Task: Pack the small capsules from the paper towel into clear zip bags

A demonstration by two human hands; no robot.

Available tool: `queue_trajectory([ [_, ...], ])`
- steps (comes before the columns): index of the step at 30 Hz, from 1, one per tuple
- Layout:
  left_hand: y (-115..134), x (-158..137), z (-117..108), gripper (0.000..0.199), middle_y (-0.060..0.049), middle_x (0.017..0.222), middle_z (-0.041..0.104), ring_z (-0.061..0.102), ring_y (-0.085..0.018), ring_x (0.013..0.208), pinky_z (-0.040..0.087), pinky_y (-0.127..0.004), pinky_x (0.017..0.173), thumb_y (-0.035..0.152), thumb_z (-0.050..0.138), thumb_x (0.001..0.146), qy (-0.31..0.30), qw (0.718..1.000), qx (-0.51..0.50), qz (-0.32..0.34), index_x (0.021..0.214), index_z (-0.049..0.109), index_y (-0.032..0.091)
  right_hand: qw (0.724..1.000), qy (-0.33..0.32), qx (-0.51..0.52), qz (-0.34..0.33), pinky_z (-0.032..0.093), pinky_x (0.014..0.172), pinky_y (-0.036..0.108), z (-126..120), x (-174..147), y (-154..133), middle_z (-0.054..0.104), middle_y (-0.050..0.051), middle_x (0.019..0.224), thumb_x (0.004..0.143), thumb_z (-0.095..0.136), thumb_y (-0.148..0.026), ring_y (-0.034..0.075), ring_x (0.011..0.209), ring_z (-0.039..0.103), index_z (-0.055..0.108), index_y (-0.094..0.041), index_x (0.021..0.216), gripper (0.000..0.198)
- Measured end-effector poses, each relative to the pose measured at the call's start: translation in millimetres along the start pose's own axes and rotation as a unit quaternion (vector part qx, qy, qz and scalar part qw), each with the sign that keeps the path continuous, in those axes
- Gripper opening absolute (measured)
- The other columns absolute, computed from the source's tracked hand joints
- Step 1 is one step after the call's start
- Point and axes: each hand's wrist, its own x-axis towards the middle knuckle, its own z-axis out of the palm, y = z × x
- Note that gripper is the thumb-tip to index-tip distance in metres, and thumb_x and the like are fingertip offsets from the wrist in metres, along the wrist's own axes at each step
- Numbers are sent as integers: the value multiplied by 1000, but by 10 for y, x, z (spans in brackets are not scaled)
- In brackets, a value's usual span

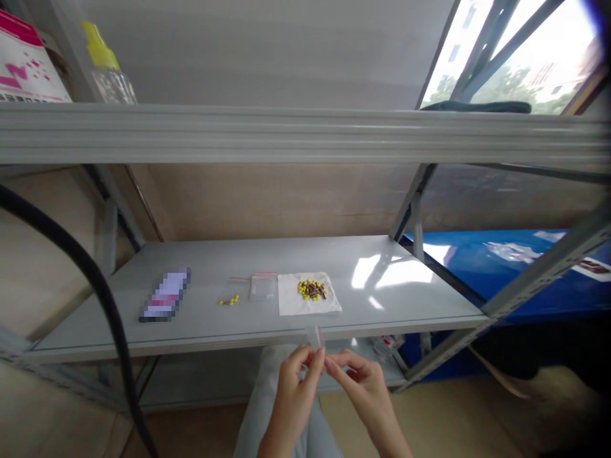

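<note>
In front of the shelf edge, my left hand (301,376) pinches a small clear plastic bag (316,335) between thumb and fingers, and the bag stands up above them. My right hand (357,380) meets it there, thumb and forefinger closed at the bag's lower edge beside my left thumb. Beyond my hands, a pile of yellow-and-brown capsules (312,290) lies on a white paper sheet (289,304). Left of the sheet is another clear zip bag (262,288), flat on the shelf. Several more capsules (229,301) lie in a small group farther left.
A phone (166,294) rests at the left of the grey shelf (200,334). A black cable (95,273) curves down the left side. An upper shelf beam (305,137) crosses overhead, with a yellow-topped bottle (109,70) above it. A blue surface (477,273) lies right.
</note>
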Motion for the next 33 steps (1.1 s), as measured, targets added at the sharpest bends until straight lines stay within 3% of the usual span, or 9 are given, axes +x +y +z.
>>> queue_trajectory([
  [12, 63, -39, -28, 37, 2, 61, 46, 46, -12, 64, 34, -22, 63, 42, 49, 85, 17, 999, 32, -4, 58, 44, 17, 998, -5, -64, -6, 37, 49, 23, 23, -40, -21, 64, 3, 60, 73, 67, -43, 14, 56, 54, 73, -19, 66, 26],
  [16, 61, -56, -25, 35, 3, 62, 45, 45, -12, 65, 33, -22, 64, 40, 46, 87, 35, 999, 21, -12, 61, 42, 17, 996, -9, -82, -15, 38, 50, 23, 45, -48, -80, 67, 4, 65, 75, 65, -44, 16, 61, 58, 73, -20, 69, 26],
  [23, 71, -83, -24, 32, 1, 67, 48, 47, -13, 69, 36, -22, 65, 41, 41, 89, 31, 999, 5, -15, 68, 46, 18, 998, -34, -49, -16, 41, 52, 23, 63, -54, -106, 68, 6, 73, 79, 59, -45, 18, 69, 60, 73, -19, 77, 30],
  [33, 115, -110, -8, 37, 1, 62, 46, 45, -12, 64, 34, -22, 61, 45, 42, 87, 23, 1000, 3, -18, 63, 44, 17, 999, -33, -18, -7, 42, 52, 23, 10, -59, 5, 66, 6, 67, 76, 62, -48, 18, 64, 58, 72, -18, 69, 33],
])
